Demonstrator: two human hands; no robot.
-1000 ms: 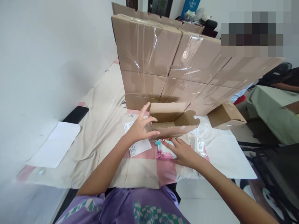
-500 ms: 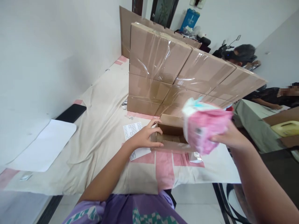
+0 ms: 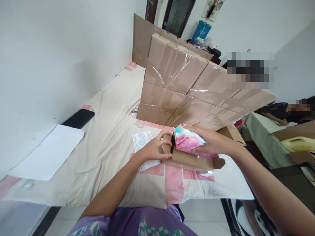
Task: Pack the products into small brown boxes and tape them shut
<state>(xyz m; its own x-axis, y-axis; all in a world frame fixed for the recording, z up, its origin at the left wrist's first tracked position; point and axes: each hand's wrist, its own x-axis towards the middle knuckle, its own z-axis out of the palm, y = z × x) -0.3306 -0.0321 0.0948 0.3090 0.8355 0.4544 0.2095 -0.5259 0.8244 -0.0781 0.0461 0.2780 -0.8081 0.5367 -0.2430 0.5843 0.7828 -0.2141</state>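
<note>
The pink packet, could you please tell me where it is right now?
In the head view, just right of centre: the pink packet is in the right hand, at the mouth of the box, with the left hand at its left end.

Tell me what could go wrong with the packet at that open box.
The pink-and-white packet, in the right hand, could snag on the open cardboard box. The box might pivot, since the left hand holds only its left end. A forward push could bump the taped cartons behind.
</note>
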